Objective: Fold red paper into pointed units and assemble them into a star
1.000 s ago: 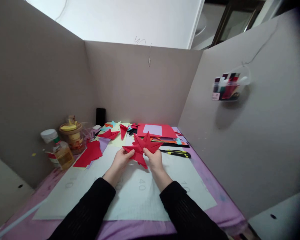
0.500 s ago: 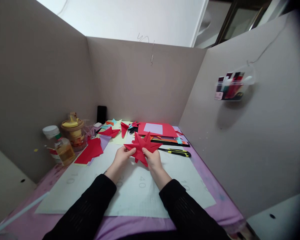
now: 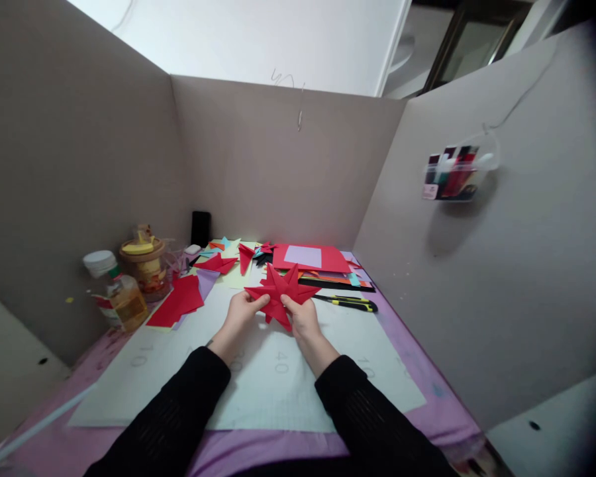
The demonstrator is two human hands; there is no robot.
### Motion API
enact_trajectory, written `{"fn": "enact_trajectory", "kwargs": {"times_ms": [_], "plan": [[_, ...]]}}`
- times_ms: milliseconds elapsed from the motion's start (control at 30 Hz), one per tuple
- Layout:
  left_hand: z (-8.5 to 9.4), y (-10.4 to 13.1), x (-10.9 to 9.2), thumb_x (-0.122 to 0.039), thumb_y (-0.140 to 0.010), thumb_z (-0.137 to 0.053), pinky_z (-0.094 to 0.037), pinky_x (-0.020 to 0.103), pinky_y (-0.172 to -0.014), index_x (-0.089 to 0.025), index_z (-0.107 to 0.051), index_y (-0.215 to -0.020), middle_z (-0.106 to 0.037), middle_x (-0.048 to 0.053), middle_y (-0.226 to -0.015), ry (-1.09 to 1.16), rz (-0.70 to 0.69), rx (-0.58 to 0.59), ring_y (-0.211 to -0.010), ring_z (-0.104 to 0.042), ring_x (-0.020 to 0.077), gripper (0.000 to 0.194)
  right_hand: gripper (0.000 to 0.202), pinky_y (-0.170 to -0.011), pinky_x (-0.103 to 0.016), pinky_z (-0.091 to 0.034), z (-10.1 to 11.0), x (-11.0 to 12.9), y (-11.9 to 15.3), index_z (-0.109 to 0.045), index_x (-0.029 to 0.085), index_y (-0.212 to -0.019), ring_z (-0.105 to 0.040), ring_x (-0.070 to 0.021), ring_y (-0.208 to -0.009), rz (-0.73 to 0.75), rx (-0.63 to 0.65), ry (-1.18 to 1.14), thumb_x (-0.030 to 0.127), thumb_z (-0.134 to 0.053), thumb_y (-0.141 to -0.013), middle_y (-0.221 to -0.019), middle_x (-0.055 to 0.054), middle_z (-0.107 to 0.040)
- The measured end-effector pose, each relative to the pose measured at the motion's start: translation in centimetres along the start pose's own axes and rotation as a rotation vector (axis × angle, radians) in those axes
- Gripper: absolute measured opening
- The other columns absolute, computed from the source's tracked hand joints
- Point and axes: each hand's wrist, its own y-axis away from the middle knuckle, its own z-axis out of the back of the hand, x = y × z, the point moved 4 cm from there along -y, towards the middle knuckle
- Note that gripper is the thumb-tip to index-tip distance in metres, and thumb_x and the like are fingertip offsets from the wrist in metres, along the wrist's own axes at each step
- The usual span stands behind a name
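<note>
A folded red paper star point(image 3: 282, 286) with several points is held up over the white mat point(image 3: 278, 391). My left hand point(image 3: 241, 315) pinches its left side, thumb on the front face. On the lower right, my right hand point(image 3: 305, 319) grips it in the same manner, thumb near the star's middle. The other fingers of both hands are mostly hidden behind the paper. Just right of the star lies a black and yellow utility knife point(image 3: 352, 303).
Behind the star is a stack of coloured paper, with a red sheet point(image 3: 335, 258) near its top. Red paper pieces point(image 3: 179, 301) lie to the left, beside a bottle point(image 3: 124, 298) and a lidded jar point(image 3: 146, 268). A phone point(image 3: 200, 229) leans at the back. Grey panels surround the table.
The whole view has shifted very slightly. Both hands keep the same hold on the red paper star, and nothing on the table has moved.
</note>
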Motion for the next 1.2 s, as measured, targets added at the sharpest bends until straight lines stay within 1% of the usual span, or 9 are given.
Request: {"fn": "enact_trajectory", "kwargs": {"times_ms": [133, 233, 333, 433, 500, 567, 767, 1000, 1200], "plan": [[-0.1, 0.1, -0.3, -0.037, -0.06, -0.078, -0.047, 0.025, -0.053, -0.012, -0.065, -0.078, -0.069, 0.005, -0.065, -0.038, -0.027, -0.055, -0.058, -0.063, 0.0182, 0.034, 0.04, -0.079, -0.04, -0.057, 0.1, -0.1, 0.0, -0.067, 0.013, -0.099, -0.07, -0.0274, -0.088, 0.022, -0.017, 0.023, 0.021, -0.078, -0.062, -0.101, -0.011, -0.074], [0.0, 0.3, -0.6, -0.036, -0.063, -0.076, -0.04, 0.021, -0.042, -0.015, -0.057, -0.098, -0.062, -0.003, -0.058, -0.066, -0.047, -0.111, -0.046, -0.056, 0.0137, 0.046, 0.04, -0.078, -0.039, -0.057, 0.4, -0.3, -0.1, -0.067, 0.013, -0.1, -0.07, -0.0274, -0.089, 0.047, -0.059, 0.08, 0.023, -0.078, -0.063, -0.102, -0.011, -0.073], [0.2, 0.5, -1.0, -0.037, -0.067, -0.073, -0.043, 0.021, -0.044, -0.019, -0.045, -0.119, -0.064, -0.002, -0.07, -0.094, -0.083, -0.147, -0.049, -0.059, 0.0134, 0.062, 0.042, -0.081, -0.04, -0.056, 0.7, -0.6, -0.2, -0.066, 0.013, -0.102, -0.07, -0.0272, -0.09, 0.064, -0.072, 0.12, 0.025, -0.078, -0.063, -0.103, -0.011, -0.073], [0.5, 0.6, -1.4, -0.038, -0.066, -0.073, -0.047, 0.023, -0.052, -0.02, -0.052, -0.109, -0.064, 0.001, -0.081, -0.139, -0.134, -0.176, -0.058, -0.061, 0.0139, 0.051, 0.045, -0.083, -0.04, -0.056, 0.7, -0.6, -0.3, -0.066, 0.012, -0.105, -0.069, -0.0273, -0.092, 0.077, -0.055, 0.123, 0.027, -0.078, -0.063, -0.104, -0.012, -0.073], [0.7, 0.5, -1.6, -0.038, -0.065, -0.074, -0.047, 0.023, -0.055, -0.018, -0.058, -0.094, -0.062, 0.001, -0.08, -0.161, -0.154, -0.188, -0.062, -0.061, 0.0146, 0.039, 0.045, -0.082, -0.04, -0.056, 0.6, -0.6, -0.3, -0.066, 0.012, -0.104, -0.07, -0.0274, -0.09, 0.073, -0.037, 0.122, 0.027, -0.078, -0.063, -0.102, -0.012, -0.073], [0.7, 0.5, -1.7, -0.037, -0.064, -0.074, -0.046, 0.023, -0.054, -0.017, -0.06, -0.087, -0.062, 0.002, -0.077, -0.173, -0.155, -0.193, -0.063, -0.06, 0.0153, 0.034, 0.043, -0.082, -0.039, -0.056, 0.6, -0.4, -0.3, -0.066, 0.012, -0.102, -0.07, -0.0269, -0.089, 0.066, -0.017, 0.119, 0.026, -0.078, -0.063, -0.101, -0.011, -0.073], [0.6, 0.8, -2.2, -0.04, -0.065, -0.073, -0.043, 0.024, -0.047, -0.017, -0.06, -0.09, -0.063, 0.001, -0.07, -0.171, -0.12, -0.18, -0.055, -0.059, 0.0157, 0.037, 0.04, -0.08, -0.039, -0.056, 0.4, 0.0, -0.1, -0.068, 0.012, -0.098, -0.07, -0.0268, -0.086, 0.025, 0.005, 0.099, 0.024, -0.079, -0.062, -0.098, -0.011, -0.074], [0.5, 0.6, -1.7, -0.039, -0.065, -0.073, -0.045, 0.024, -0.051, -0.016, -0.061, -0.09, -0.063, 0.002, -0.069, -0.18, -0.131, -0.186, -0.058, -0.06, 0.0162, 0.036, 0.04, -0.082, -0.04, -0.056, 0.1, 0.2, 0.1, -0.068, 0.012, -0.1, -0.07, -0.0268, -0.087, 0.019, 0.002, 0.033, 0.02, -0.079, -0.061, -0.1, -0.01, -0.074], [0.6, 0.5, -1.4, -0.041, -0.066, -0.073, -0.044, 0.024, -0.054, -0.017, -0.059, -0.087, -0.062, 0.0, -0.067, -0.155, -0.161, -0.19, -0.058, -0.058, 0.0149, 0.035, 0.042, -0.083, -0.04, -0.055, -0.2, 0.4, 0.4, -0.067, 0.013, -0.102, -0.07, -0.0263, -0.088, 0.003, 0.053, 0.002, 0.018, -0.078, -0.062, -0.102, -0.01, -0.073]]}}
